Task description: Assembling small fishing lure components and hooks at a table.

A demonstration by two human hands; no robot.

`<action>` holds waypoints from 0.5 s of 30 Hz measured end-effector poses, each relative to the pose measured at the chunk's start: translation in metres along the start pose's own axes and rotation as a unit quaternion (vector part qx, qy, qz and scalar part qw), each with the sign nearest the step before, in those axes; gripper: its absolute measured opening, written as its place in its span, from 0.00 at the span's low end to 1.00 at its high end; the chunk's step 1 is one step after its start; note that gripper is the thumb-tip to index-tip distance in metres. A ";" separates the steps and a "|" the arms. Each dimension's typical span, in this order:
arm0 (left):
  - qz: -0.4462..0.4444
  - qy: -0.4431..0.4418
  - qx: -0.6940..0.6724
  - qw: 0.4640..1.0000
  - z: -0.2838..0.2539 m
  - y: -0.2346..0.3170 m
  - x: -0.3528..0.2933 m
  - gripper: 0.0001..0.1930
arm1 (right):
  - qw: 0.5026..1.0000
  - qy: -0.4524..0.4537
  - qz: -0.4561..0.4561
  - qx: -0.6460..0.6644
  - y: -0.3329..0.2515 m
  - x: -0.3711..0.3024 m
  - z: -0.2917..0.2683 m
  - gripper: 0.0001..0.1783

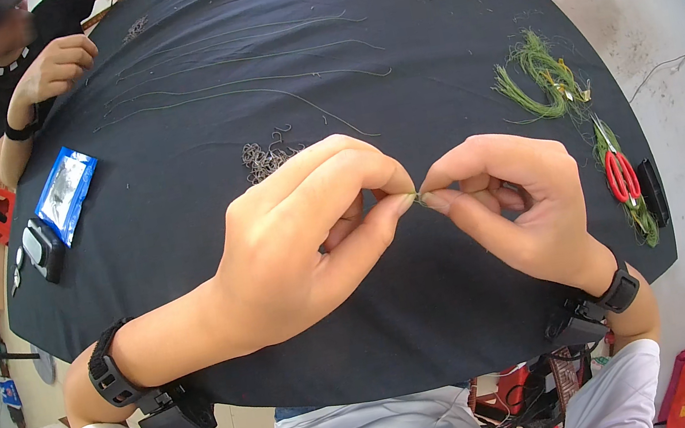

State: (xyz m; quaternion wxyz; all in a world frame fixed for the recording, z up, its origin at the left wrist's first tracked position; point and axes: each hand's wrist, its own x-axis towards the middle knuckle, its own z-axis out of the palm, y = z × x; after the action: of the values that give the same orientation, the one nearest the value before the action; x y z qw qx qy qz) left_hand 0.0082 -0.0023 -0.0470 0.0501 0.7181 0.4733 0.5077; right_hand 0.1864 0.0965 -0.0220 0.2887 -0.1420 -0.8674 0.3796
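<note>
Above the dark cloth, my left hand point(302, 243) and my right hand point(527, 194) meet almost fingertip to fingertip. Both are closed in a pinch of thumb and forefinger. Between them shows a tiny bit of thin green line point(420, 199); whether a hook is also in the pinch is hidden by the fingertips. Just beyond my left hand's knuckles lies a pile of small dark metal hooks point(264, 160), partly covered by that hand. Farther off, several long thin lines point(246, 59) lie stretched side by side across the cloth, some with a small hook at the end.
To the right lie a bundle of green line point(549, 78), red-handled scissors point(623, 177) on more green strands, and a black case point(653, 192). A blue packet point(68, 195) and a black-and-grey device point(44, 250) lie left. Two other people sit across the cloth-covered table point(174, 169).
</note>
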 end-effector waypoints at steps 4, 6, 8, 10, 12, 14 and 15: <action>-0.012 -0.003 -0.003 1.000 -0.001 0.001 -0.001 0.07 | 0.999 0.002 -0.021 -0.050 0.001 0.001 -0.001 0.06; -0.024 -0.011 -0.010 1.000 -0.001 0.001 -0.001 0.07 | 0.995 0.014 -0.063 -0.082 0.002 0.001 -0.001 0.07; -0.027 -0.012 -0.012 1.000 -0.001 0.001 0.000 0.07 | 0.993 0.015 -0.072 -0.088 0.001 0.001 -0.002 0.07; -0.030 -0.013 -0.015 0.999 0.000 0.000 -0.001 0.07 | 0.992 0.017 -0.080 -0.094 0.001 0.001 -0.002 0.08; -0.029 -0.008 -0.017 0.999 0.000 0.000 -0.001 0.07 | 0.991 0.011 -0.085 -0.100 0.001 0.001 -0.002 0.08; -0.030 -0.007 -0.018 0.999 0.000 0.000 -0.001 0.07 | 0.991 0.011 -0.088 -0.102 0.000 0.002 -0.002 0.08; -0.031 -0.006 -0.019 0.999 0.000 0.000 -0.001 0.07 | 0.990 0.012 -0.090 -0.104 0.000 0.001 -0.002 0.08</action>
State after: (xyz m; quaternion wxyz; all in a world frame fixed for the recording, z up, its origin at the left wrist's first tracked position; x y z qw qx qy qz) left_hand 0.0078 -0.0031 -0.0479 0.0824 0.7054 0.4848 0.5104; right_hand 0.1867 0.0985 -0.0200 0.3160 -0.0972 -0.9077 0.2585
